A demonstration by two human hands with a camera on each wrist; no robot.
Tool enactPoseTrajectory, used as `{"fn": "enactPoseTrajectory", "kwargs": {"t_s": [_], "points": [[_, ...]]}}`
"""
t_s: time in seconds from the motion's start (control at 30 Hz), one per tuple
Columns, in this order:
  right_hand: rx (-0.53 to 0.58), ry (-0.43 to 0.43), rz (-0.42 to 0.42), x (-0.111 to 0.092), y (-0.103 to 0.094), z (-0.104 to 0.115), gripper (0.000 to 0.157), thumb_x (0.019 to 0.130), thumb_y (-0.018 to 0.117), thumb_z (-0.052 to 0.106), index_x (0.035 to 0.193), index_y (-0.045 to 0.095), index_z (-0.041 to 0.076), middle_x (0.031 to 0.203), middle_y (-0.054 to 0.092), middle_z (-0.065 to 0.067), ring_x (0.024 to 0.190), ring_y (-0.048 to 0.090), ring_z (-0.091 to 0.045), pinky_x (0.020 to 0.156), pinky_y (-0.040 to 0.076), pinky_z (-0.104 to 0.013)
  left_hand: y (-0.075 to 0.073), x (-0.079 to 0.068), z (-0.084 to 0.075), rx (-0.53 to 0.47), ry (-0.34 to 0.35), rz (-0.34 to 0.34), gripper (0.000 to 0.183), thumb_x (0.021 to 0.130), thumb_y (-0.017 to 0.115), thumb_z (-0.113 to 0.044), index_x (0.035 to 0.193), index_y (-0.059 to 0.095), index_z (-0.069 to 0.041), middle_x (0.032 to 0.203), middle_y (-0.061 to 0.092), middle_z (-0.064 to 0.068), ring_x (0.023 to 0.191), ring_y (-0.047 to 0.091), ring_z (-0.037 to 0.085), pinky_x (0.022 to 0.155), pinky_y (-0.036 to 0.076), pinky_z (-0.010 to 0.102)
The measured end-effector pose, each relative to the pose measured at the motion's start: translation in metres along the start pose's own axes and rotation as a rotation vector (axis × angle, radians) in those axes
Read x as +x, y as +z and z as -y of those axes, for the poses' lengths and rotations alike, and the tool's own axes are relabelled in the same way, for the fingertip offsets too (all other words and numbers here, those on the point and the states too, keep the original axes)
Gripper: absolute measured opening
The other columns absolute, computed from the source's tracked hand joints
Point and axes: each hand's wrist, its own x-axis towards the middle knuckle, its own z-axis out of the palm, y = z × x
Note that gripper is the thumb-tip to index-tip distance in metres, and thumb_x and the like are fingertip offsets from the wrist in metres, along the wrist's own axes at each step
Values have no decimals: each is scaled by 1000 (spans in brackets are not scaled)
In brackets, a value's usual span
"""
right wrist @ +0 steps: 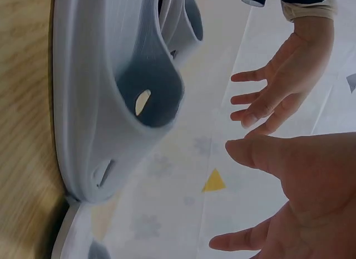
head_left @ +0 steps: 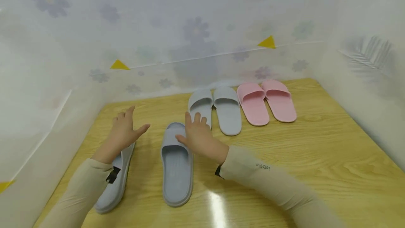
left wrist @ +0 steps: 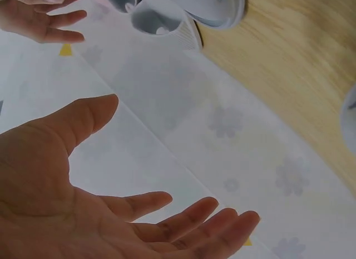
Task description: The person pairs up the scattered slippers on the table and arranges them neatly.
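Note:
Two grey-blue slippers stand apart on the wooden tabletop (head_left: 284, 171). The left slipper (head_left: 121, 185) lies tilted, partly hidden under my left forearm and hand. Over its toe end, my left hand (head_left: 121, 134) has its thumb and fingers spread, with nothing in them. The other grey-blue slipper (head_left: 177, 178) points away from me. My right hand (head_left: 200, 138) overlaps the right side of its strap in the head view, thumb out and fingers extended, holding nothing. In the right wrist view, this hand (right wrist: 311, 181) appears beside a slipper's strap (right wrist: 147, 114), with a visible gap between them.
Behind my right hand sits a light grey pair, its left slipper (head_left: 201, 97) partly covered by my fingers and its right slipper (head_left: 229, 117) in full view. Pink slippers (head_left: 254, 110) stand right of them. Flowered white sheeting (head_left: 152, 34) borders the tabletop behind and at both sides.

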Motion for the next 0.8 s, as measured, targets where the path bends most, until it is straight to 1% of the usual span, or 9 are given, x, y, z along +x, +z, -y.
{"fn": "enactPoseTrajectory", "kwargs": {"t_s": [0.1,0.2,0.33,0.43,0.5,0.57,0.7,0.8], "points": [[15,-17,53,-7,5,14,83,91,58,53,147,30,-2,132,42,-31,107,52,-44,73,54,-42,-1,-11,18,8,-48,10,92,94,60,-36,148,5,13,135,16,51,122,13,70,93,24,74],[1,-37,94,-11,13,23,87,89,59,56,148,31,-1,136,40,-31,112,51,-43,73,55,-39,-1,-19,34,14,-104,41,99,92,62,-39,147,0,15,133,13,53,119,14,72,90,27,74],[-55,-63,132,-15,23,33,90,86,61,59,148,32,0,139,38,-33,118,49,-45,83,54,-40,0,-28,53,27,-168,91,105,89,66,-40,144,-1,18,129,13,55,116,17,72,88,31,73],[-99,-57,156,-17,29,40,93,84,61,62,149,31,2,140,37,-33,118,49,-46,88,52,-42,3,-34,71,41,-209,140,112,86,68,-45,143,-3,20,126,12,57,115,17,72,88,31,73],[-129,-43,167,-18,32,44,95,83,62,63,149,31,4,141,37,-32,118,49,-46,87,52,-42,7,-37,84,50,-222,168,118,84,69,-51,142,-5,21,125,12,58,114,17,73,88,30,74],[-165,-27,179,-18,37,48,96,82,61,65,150,29,6,142,37,-30,119,49,-45,84,54,-41,10,-40,95,55,-231,188,123,81,70,-56,141,-5,22,124,11,59,114,18,73,88,28,74],[-207,-17,182,-19,44,53,97,81,60,67,151,28,7,142,36,-29,118,50,-45,80,55,-42,16,-45,106,65,-240,205,125,79,71,-57,140,-2,24,124,12,59,112,18,74,89,26,75],[-206,-1,180,-20,49,54,97,81,61,67,151,29,8,142,37,-28,118,49,-44,78,55,-42,20,-47,109,68,-246,202,123,79,71,-55,139,0,25,123,14,59,111,22,74,88,29,74]]}}
